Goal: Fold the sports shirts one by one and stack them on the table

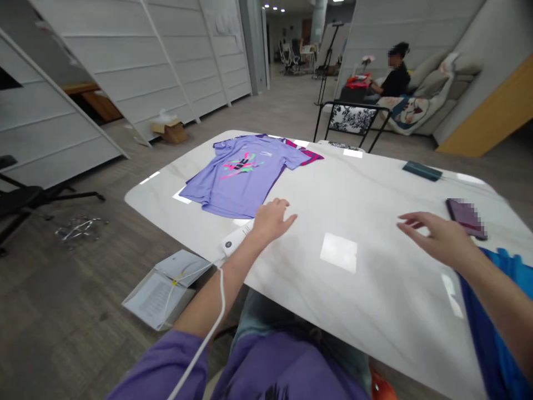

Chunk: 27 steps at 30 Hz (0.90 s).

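Note:
A purple T-shirt point(245, 175) with a pink, green and black print lies spread flat on the white marbled table point(308, 222). Under its far edge a red and dark striped garment point(310, 157) peeks out. My left hand point(272, 219) is by the shirt's near right corner, fingers apart, holding nothing. Beneath that wrist lies a white power strip point(235, 239) with a white cable. Over the right side hovers my right hand point(437, 236), empty, fingers loosely bent and thumb apart. Blue garments point(499, 328) lie at the table's right edge, partly behind my right forearm.
A phone point(466, 218) and a dark green case-like object point(422, 170) lie at the table's right. Beyond the far edge stands a black-framed chair point(353, 119). An open white box point(162, 289) is at the lower left. A person point(395, 78) sits on a sofa behind.

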Available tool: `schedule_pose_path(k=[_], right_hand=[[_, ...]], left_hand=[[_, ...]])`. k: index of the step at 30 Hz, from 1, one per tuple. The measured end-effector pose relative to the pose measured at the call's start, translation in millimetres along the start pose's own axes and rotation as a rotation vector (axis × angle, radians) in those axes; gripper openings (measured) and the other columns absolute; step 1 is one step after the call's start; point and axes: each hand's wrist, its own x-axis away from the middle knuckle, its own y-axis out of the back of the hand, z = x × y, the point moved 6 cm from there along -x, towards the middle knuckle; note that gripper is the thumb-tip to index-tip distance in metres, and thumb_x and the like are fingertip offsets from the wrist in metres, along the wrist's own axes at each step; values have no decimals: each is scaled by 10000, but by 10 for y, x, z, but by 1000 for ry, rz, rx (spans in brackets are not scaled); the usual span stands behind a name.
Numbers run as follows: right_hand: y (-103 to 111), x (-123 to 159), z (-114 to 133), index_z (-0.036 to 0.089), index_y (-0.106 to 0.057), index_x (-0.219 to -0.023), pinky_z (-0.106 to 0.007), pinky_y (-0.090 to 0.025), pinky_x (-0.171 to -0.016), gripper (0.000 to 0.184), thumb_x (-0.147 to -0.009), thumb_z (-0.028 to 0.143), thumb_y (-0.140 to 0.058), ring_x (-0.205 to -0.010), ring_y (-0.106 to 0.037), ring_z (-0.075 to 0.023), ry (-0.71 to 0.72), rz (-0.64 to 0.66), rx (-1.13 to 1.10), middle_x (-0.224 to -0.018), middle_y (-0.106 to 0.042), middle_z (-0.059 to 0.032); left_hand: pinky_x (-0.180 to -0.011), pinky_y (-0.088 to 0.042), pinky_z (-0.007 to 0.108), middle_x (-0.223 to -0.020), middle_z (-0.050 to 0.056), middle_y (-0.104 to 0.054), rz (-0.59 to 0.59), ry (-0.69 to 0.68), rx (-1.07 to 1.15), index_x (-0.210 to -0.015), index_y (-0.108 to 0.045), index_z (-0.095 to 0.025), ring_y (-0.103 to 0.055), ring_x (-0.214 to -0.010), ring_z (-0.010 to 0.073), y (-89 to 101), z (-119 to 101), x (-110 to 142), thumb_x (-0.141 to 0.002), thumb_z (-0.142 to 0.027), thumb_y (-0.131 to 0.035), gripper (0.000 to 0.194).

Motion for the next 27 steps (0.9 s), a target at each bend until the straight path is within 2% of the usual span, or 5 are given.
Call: schedule_pose_path(k=[5, 13, 18, 23, 27], right_hand=[[-1460, -1518, 788, 322, -815, -1174, -431, -625, -849, 320, -1032, 575, -679, -915, -828, -279, -95, 295, 97, -1123, -870, -82], [-3136, -3423, 1135, 233, -676, -1486, -372, -602, -1015, 448, -1090, 441, -691, -1136, -779, -265, -242, 302, 45, -1287, -834, -102], [-3497, -3950, 1213, 280, -671, -1449, -471, -576, -1105, 396, -1105, 476, -662, -1271, -729, -334, -298, 229, 134, -1371, -796, -136], [-3431, -4117, 1134, 290, -629, -1459, -511, -571, -1074, 389, -1201, 468, -400, -1178, -745, -345, -373, 133, 113, -1300, -803, -151], [-3418, -4166, 1150, 267, -649, -1387, -472, -578, -1087, 445, -1102, 609, -666, -1211, -734, -338, -295, 261, 161, -1290, -807, -145]], left_hand=[[-1108, -580, 467, -1438, 165, -767, 1, 311, -18, -1387, -722, -216, -764, -1273, 341, 18, 1154, -83, -1105, -458, -638, 381], [-994, -584, 402, -1385, 133, -786, 112, 440, 61, -1297, -779, -244, -771, -1221, 331, -257, 1749, -240, -994, -493, -779, 392], [-881, -544, 354, -1270, 68, -819, 154, 388, 100, -1108, -804, -288, -781, -1119, 278, -191, 1867, -292, -1017, -393, -764, 144], [-818, -504, 340, -1215, 24, -847, 22, 378, 174, -1130, -765, -314, -780, -1091, 246, 73, 1909, -246, -1105, -450, -664, 172], [-775, -475, 335, -1116, -4, -867, -156, 383, 277, -1078, -751, -309, -800, -1013, 232, 405, 1868, -232, -1090, -426, -684, 135]])
